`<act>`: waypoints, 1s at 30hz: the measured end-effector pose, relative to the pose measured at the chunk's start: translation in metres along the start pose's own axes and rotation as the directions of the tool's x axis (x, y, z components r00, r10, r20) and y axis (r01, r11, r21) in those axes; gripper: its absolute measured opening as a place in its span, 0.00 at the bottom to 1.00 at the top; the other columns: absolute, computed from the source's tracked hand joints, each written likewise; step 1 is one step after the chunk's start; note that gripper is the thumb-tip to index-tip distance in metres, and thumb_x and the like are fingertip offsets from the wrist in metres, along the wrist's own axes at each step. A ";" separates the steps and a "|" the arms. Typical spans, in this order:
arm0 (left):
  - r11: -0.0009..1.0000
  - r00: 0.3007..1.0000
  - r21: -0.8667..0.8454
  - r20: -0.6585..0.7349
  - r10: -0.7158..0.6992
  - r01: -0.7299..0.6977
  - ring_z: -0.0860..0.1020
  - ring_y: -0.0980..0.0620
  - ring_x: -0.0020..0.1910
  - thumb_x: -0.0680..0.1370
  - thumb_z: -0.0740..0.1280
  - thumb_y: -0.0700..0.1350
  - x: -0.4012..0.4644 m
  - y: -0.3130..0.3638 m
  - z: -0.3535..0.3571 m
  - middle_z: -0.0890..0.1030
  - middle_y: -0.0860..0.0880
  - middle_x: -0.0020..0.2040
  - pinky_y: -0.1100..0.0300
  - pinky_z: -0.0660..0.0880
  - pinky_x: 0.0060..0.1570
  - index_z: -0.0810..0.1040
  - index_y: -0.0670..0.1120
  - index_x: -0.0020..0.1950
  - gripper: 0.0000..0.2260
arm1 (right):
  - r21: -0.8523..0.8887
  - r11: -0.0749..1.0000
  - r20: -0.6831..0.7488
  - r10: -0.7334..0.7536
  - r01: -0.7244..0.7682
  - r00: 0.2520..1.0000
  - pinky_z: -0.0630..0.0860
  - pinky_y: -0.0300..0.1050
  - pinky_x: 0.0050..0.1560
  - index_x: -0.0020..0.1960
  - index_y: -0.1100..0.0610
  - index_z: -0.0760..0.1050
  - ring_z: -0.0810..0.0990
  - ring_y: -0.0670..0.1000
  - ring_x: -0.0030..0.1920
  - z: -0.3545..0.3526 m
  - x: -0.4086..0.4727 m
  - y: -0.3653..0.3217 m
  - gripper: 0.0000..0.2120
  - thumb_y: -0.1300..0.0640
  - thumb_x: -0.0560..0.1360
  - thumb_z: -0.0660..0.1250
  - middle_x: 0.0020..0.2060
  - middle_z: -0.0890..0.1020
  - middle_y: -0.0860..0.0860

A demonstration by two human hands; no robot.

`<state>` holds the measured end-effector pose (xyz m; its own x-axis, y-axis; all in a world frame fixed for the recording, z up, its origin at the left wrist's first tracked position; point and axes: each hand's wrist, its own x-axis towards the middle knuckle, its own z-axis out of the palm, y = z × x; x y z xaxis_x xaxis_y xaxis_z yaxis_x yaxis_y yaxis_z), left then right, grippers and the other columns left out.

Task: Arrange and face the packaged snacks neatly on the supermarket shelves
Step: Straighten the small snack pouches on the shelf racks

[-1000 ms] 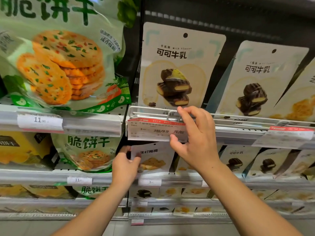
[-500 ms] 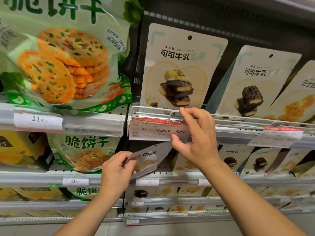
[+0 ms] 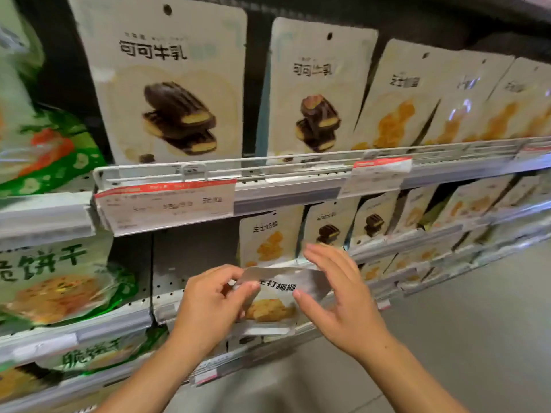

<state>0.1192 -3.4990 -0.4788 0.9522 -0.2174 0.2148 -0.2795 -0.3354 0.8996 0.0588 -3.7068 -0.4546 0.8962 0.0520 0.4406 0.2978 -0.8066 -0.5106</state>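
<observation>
A small pale snack pouch [image 3: 275, 302] with a yellow biscuit picture is in front of the lower shelf, its top bent over. My left hand [image 3: 208, 305] pinches its left edge. My right hand [image 3: 337, 296] has its thumb on the pouch's right side, and its fingers are spread and nearly straight above the pouch. On the upper shelf stand two pale pouches with chocolate cakes [image 3: 170, 93] [image 3: 317, 93], facing front, and several yellow-picture pouches [image 3: 396, 96] to their right. Behind my hands, the left part of the lower shelf [image 3: 193, 257] holds nothing.
Large green cracker bags [image 3: 56, 281] fill the shelves at left. A white wire rail [image 3: 286, 168] with red-topped price tags [image 3: 167, 204] runs along the upper shelf front. More small pouches [image 3: 328, 228] line the lower shelves to the right. Grey floor lies at bottom right.
My right hand left the price tag on the upper rail and came down to the pouch. My left hand drew the pouch off the lower shelf. The view swung right.
</observation>
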 end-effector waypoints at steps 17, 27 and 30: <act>0.986 0.895 -0.127 0.444 -0.037 0.104 0.79 0.47 0.25 0.75 0.73 0.42 -0.002 0.142 0.343 0.80 0.44 0.29 0.43 0.80 0.31 0.80 0.52 0.35 0.10 | -0.119 0.853 -0.186 0.483 -0.508 0.855 0.69 0.33 0.33 0.42 0.50 0.80 0.74 0.36 0.32 -0.242 -0.150 0.230 0.09 0.46 0.71 0.66 0.29 0.75 0.38; 0.996 0.814 -0.062 0.580 -0.019 0.067 0.84 0.53 0.37 0.74 0.70 0.54 0.048 0.165 0.448 0.85 0.55 0.43 0.46 0.82 0.39 0.83 0.56 0.48 0.06 | -0.169 0.790 -0.150 0.570 -0.589 0.807 0.72 0.41 0.37 0.43 0.48 0.79 0.75 0.43 0.37 -0.299 -0.143 0.331 0.02 0.52 0.74 0.70 0.36 0.78 0.43; 0.995 0.834 -0.089 0.552 0.004 0.054 0.83 0.55 0.36 0.75 0.69 0.56 0.089 0.159 0.478 0.84 0.55 0.43 0.52 0.81 0.38 0.81 0.59 0.47 0.04 | -0.202 0.764 -0.137 0.598 -0.613 0.790 0.69 0.34 0.35 0.41 0.46 0.77 0.75 0.42 0.37 -0.316 -0.128 0.366 0.04 0.50 0.75 0.69 0.36 0.78 0.43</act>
<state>0.1003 -4.0096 -0.4984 0.7248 -0.6884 -0.0274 -0.2154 -0.2641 0.9401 -0.0509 -4.1943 -0.4649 0.8409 -0.5217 0.1441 -0.3884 -0.7671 -0.5107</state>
